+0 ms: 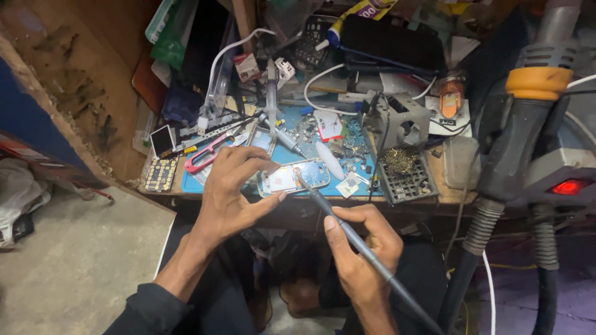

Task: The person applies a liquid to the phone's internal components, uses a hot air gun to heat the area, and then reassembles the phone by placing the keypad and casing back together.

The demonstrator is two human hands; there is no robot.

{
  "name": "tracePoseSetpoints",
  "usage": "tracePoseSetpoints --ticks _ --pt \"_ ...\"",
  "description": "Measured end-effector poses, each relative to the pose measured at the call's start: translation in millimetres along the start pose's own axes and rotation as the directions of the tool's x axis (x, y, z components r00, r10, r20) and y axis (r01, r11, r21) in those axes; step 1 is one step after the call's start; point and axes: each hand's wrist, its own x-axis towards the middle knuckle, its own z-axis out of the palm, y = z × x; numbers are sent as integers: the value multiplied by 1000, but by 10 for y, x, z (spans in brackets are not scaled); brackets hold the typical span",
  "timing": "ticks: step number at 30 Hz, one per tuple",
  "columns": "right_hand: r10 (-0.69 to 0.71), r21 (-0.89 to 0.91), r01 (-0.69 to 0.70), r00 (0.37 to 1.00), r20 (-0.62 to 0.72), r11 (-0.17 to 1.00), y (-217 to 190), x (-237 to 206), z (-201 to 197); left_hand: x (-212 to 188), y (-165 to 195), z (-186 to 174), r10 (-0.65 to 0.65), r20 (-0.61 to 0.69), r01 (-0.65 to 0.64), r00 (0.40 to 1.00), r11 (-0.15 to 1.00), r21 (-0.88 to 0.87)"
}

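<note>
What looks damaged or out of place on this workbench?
The opened phone on the blue mat lies without its cover, steadied by the left hand. Small loose parts are scattered beside it. The right hand holds a soldering iron to it.

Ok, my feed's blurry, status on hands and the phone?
Left hand steadying opened phone. Right hand holds soldering iron, tip on phone. Clutter around, nothing blocking.
</note>
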Motion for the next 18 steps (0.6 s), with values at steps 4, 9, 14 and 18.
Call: tracePoseSetpoints --ticks 4,9,14,18 --pt "-59 7 59 998 -21 998 3 13 -15 7 -1 1 9 0 -9 1000 1000 2" --pt "-70 -8 70 998 7 998 -4 12 -18 6 1 2 6 -4 -6 1000 1000 3" --pt "-52 -18 52 999 -12 999 -18 16 -36 7 6 -4 14 -5 -14 1000 1000 -1" --pt "-42 -20 42 999 5 999 -23 8 -28 3 8 -2 12 -6 -12 1000 1000 -5"
